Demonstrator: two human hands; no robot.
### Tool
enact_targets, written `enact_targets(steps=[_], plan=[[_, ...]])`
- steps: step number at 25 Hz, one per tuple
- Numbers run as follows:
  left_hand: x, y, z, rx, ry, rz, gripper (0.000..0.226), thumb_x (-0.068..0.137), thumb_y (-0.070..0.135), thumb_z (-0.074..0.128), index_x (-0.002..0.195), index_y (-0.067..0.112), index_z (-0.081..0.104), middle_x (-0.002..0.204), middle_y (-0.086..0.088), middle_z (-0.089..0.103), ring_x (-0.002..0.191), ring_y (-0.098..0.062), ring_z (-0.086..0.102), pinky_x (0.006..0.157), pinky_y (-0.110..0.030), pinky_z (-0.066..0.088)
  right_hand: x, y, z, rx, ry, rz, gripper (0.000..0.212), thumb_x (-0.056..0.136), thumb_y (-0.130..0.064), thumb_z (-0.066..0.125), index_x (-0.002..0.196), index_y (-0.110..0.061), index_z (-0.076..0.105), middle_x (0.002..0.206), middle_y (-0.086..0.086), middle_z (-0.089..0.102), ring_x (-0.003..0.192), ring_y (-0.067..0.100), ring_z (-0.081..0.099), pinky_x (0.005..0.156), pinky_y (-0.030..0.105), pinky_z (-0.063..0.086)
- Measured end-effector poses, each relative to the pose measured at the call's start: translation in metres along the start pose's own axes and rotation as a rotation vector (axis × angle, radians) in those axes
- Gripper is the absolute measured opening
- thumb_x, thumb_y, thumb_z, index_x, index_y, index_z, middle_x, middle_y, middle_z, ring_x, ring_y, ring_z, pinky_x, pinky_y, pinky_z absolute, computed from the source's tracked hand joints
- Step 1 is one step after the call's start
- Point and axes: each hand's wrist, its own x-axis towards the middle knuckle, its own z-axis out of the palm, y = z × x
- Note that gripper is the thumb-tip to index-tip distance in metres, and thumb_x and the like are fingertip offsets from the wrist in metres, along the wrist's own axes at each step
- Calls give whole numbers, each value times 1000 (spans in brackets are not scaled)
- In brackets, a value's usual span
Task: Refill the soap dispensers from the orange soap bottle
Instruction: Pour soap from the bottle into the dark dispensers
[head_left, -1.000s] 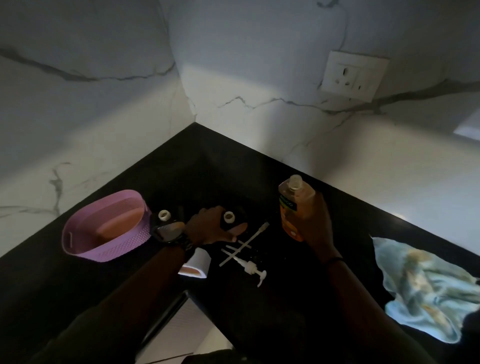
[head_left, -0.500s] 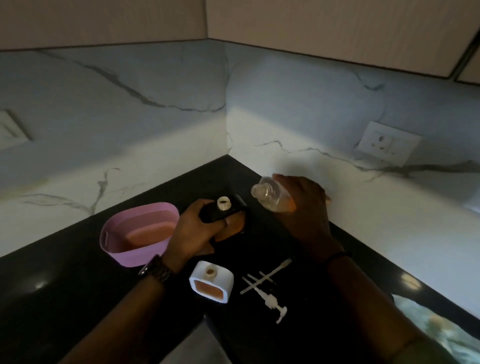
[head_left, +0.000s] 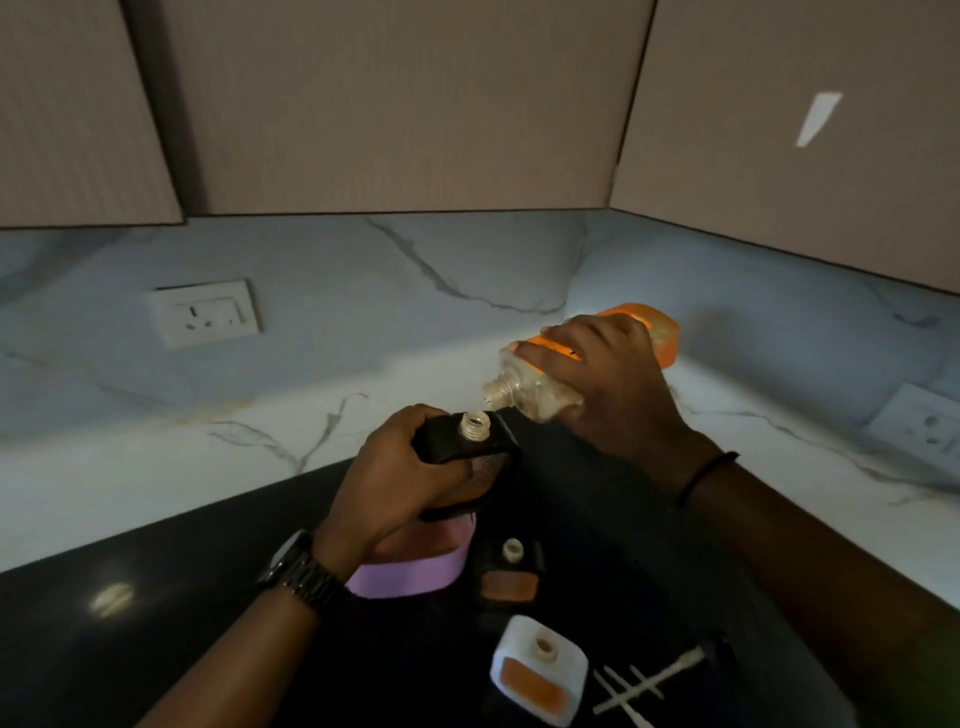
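our right hand (head_left: 613, 395) grips the tipped orange soap bottle (head_left: 587, 358); our left hand (head_left: 400, 478) clasps the raised black dispenser (head_left: 467, 441). the mouths sit apart, so soap could spill onto the near counter (head_left: 156, 623).

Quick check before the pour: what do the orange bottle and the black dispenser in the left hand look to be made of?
Orange soap bottle: clear, glossy plastic by the look, since its neck end shows see-through and a light glows through its base. Black dispenser: opaque matte shell, probably plastic, with a pale threaded neck and an orange window on its face.
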Motion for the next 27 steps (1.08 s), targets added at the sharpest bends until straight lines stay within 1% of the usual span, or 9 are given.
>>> enact_targets(steps=[2, 3, 6, 10, 16, 19, 23, 27], plan=[[4, -4, -13, 12, 22, 12, 46, 70, 42, 81, 112, 37, 61, 104, 19, 66, 93, 4, 62, 82, -31, 58, 15, -3, -3, -31, 13, -48, 62, 77, -36, 68, 137, -35, 53, 125, 1, 60, 116, 27, 52, 93, 46, 33], [5, -5, -19, 10, 32, 13, 45, 70, 41, 81, 111, 38, 62, 103, 20, 66, 92, 4, 62, 82, -32, 58, 22, -5, -4, -46, 12, -66, 63, 76, -34, 69, 137, -35, 53, 125, 1, 60, 116, 26, 52, 93, 46, 33], [8, -8, -32, 1, 44, 24, 48, 66, 47, 79, 109, 40, 62, 102, 22, 65, 93, 3, 62, 82, -34, 58, 40, -9, -9, -87, 14, -104, 66, 74, -32, 73, 136, -36, 52, 125, 0, 61, 115, 26, 53, 93, 46, 34], [13, -7, -40, -21, 37, 32, 52, 57, 57, 72, 106, 41, 62, 100, 21, 67, 93, 1, 64, 83, -39, 59, 53, -11, -22, -138, 21, -158, 65, 74, -28, 73, 136, -34, 53, 124, 2, 61, 114, 28, 54, 92, 47, 33], [22, 4, -35, -73, 16, 40, 47, 55, 54, 73, 99, 43, 62, 96, 19, 69, 88, -1, 66, 81, -42, 60, 62, -2, -41, -199, 10, -210, 65, 73, -25, 73, 135, -33, 54, 123, 4, 61, 113, 30, 55, 93, 50, 32], [26, 10, -29, -93, -4, 54, 44, 58, 52, 74, 99, 42, 63, 97, 18, 69, 88, 0, 66, 82, -41, 60, 62, 3, -50, -235, 5, -229, 63, 75, -26, 71, 135, -33, 54, 122, 4, 62, 113, 31, 55, 93, 49, 32], [28, 15, -22, -110, -25, 78, 47, 56, 55, 72, 100, 39, 64, 97, 17, 69, 88, -1, 66, 82, -40, 59, 58, 9, -58, -243, -5, -245, 58, 78, -27, 64, 135, -33, 54, 121, 5, 62, 114, 32, 55, 93, 49, 30], [28, 19, -18, -121, -53, 94, 45, 59, 52, 72, 101, 39, 64, 98, 16, 68, 88, 1, 64, 82, -38, 59, 55, 13, -64, -260, -16, -265, 64, 74, -28, 71, 136, -32, 54, 122, 7, 62, 115, 34, 56, 94, 50, 29]])
